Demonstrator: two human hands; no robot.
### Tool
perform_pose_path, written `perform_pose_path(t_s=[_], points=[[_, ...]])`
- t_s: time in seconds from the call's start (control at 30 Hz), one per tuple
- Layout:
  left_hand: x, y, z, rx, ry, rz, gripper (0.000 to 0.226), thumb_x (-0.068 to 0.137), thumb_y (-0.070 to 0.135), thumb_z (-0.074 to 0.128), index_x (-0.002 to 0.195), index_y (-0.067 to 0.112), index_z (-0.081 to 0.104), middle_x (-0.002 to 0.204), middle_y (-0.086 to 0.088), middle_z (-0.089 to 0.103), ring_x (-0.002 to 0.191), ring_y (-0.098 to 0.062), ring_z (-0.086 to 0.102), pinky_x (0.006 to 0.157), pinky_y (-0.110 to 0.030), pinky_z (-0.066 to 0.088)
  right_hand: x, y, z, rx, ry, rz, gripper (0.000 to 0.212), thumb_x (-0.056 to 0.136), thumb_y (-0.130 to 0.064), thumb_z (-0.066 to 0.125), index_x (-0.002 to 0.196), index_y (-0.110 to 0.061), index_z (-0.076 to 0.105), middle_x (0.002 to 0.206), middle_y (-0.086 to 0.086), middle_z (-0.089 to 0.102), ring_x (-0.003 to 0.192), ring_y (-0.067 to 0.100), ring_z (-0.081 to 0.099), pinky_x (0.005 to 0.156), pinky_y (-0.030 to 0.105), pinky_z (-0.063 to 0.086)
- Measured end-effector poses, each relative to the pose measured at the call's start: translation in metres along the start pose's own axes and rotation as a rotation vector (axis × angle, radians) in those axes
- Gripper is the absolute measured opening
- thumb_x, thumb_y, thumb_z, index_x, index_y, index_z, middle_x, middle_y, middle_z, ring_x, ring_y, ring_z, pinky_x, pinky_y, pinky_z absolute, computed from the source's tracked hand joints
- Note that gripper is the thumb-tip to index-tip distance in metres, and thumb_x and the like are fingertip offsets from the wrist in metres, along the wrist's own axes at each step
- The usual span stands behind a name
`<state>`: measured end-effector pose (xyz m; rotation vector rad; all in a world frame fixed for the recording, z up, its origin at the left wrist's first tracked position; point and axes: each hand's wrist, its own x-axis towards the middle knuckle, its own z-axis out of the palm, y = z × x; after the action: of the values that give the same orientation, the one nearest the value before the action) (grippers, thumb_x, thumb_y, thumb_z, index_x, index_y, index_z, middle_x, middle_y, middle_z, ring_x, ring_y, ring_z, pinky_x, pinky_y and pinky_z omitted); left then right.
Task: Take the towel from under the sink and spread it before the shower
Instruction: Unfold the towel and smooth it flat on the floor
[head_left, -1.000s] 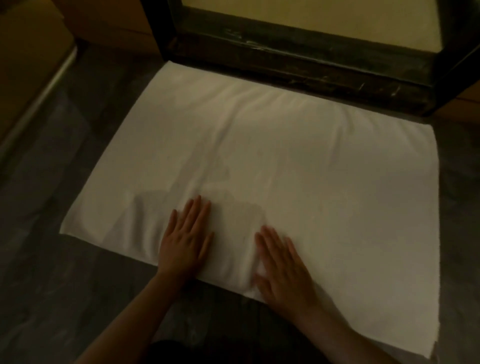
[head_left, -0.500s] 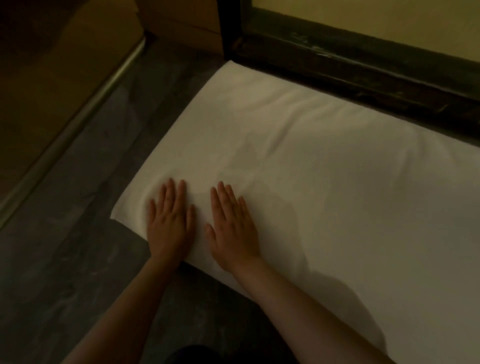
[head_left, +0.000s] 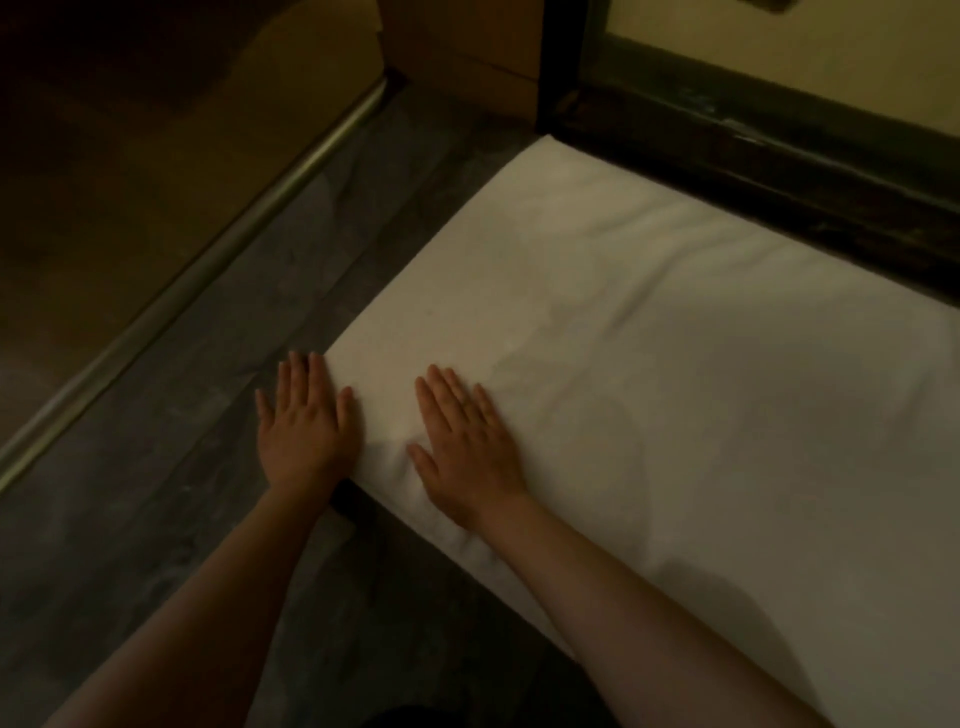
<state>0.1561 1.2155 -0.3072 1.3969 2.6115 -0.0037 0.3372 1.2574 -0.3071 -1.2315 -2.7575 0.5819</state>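
Bare forearms reach in from the bottom of the dim, warm-lit view, both ending in flat, open palms with fingers spread and nothing grasped. The left hand (head_left: 306, 431) lies palm down at the near left corner of a white towel (head_left: 649, 374), mostly on the dark floor (head_left: 156, 493), with its thumb side touching the cloth's edge. The right hand (head_left: 465, 452) presses flat on the towel itself, just beside the left hand and close to the near edge. Small wrinkles gather in the cloth between the two hands.

The towel is spread out flat on the grey, stone-patterned floor and runs off the right side of the view. A few soft creases cross its far half. Its far edge lies right against a dark shower threshold (head_left: 753, 156), which runs along the top right. A pale surface shows beyond that threshold.

To the left, well apart from the towel, a metal strip (head_left: 208, 270) runs diagonally across the floor, with a brownish surface past it. A wooden panel (head_left: 467, 57) stands at the top centre, beside the threshold's dark corner post.
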Motion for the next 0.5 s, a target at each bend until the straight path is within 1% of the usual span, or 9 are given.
perform_pose_path(t_s=[0.07,0.13,0.2,0.27,0.33,0.4,0.47,0.5], points=[[0.005,0.018,-0.007,0.015,0.063,0.09,0.066,0.096,0.053,0.009,0.151,0.016,0.006,0.158,-0.005,-0.002,0.142,-0.013,-0.008,0.117,-0.04,-0.005,-0.001,0.018,-0.011,0.004,0.055,0.017,0.067,0.095,-0.043,0.034,0.151,-0.014,0.01,0.16,0.008,0.006,0.147,0.019,-0.001,0.116,0.037,-0.008],[0.008,0.056,-0.013,-0.019,0.089,0.273,0.066,0.094,0.053,0.01,0.15,0.018,0.011,0.156,-0.003,0.004,0.142,-0.013,-0.003,0.116,-0.037,-0.003,-0.005,0.046,-0.026,-0.001,0.121,0.123,0.065,0.094,-0.039,0.037,0.151,-0.015,0.015,0.16,0.007,0.01,0.147,0.019,0.001,0.116,0.037,-0.007],[0.008,0.105,-0.014,-0.055,0.056,0.471,0.062,0.094,0.05,0.015,0.15,0.022,0.018,0.156,-0.002,0.012,0.143,-0.015,0.006,0.115,-0.034,0.0,-0.012,0.082,-0.04,-0.017,0.166,0.245,0.063,0.094,-0.035,0.039,0.15,-0.016,0.018,0.159,0.007,0.012,0.147,0.019,0.002,0.116,0.038,-0.006],[0.003,0.154,-0.008,-0.06,0.02,0.627,0.059,0.095,0.045,0.02,0.149,0.021,0.02,0.156,-0.004,0.017,0.145,-0.019,0.012,0.116,-0.034,0.004,-0.022,0.12,-0.054,-0.044,0.212,0.355,0.062,0.094,-0.033,0.039,0.15,-0.015,0.02,0.159,0.007,0.013,0.147,0.019,0.003,0.116,0.039,-0.004],[-0.003,0.2,0.002,-0.055,0.004,0.72,0.056,0.099,0.042,0.025,0.15,0.021,0.017,0.157,-0.003,0.015,0.145,-0.019,0.01,0.116,-0.034,0.003,-0.037,0.152,-0.065,-0.096,0.261,0.463,0.062,0.095,-0.033,0.037,0.15,-0.013,0.019,0.159,0.009,0.013,0.147,0.021,0.004,0.116,0.04,-0.003],[-0.012,0.238,0.012,-0.06,-0.006,0.771,0.057,0.099,0.041,0.028,0.15,0.022,0.012,0.158,-0.001,0.011,0.146,-0.015,0.005,0.116,-0.033,0.0,-0.055,0.18,-0.072,-0.126,0.304,0.582,0.064,0.095,-0.035,0.036,0.15,-0.011,0.016,0.159,0.011,0.011,0.147,0.022,0.003,0.117,0.042,-0.001],[-0.021,0.265,0.023,-0.045,-0.023,0.802,0.058,0.099,0.043,0.027,0.15,0.024,0.006,0.158,0.002,0.006,0.145,-0.012,0.001,0.116,-0.032,-0.003,-0.075,0.202,-0.075,-0.119,0.314,0.677,0.066,0.095,-0.04,0.033,0.15,-0.01,0.013,0.159,0.011,0.008,0.147,0.022,0.002,0.118,0.042,-0.001],[-0.023,0.272,0.028,-0.02,-0.022,0.812,0.059,0.099,0.045,0.024,0.15,0.025,0.003,0.158,0.003,0.003,0.145,-0.011,-0.001,0.116,-0.032,-0.004,-0.083,0.209,-0.074,-0.111,0.301,0.695,0.067,0.095,-0.042,0.032,0.151,-0.01,0.011,0.159,0.011,0.006,0.147,0.022,0.001,0.118,0.042,-0.001]])
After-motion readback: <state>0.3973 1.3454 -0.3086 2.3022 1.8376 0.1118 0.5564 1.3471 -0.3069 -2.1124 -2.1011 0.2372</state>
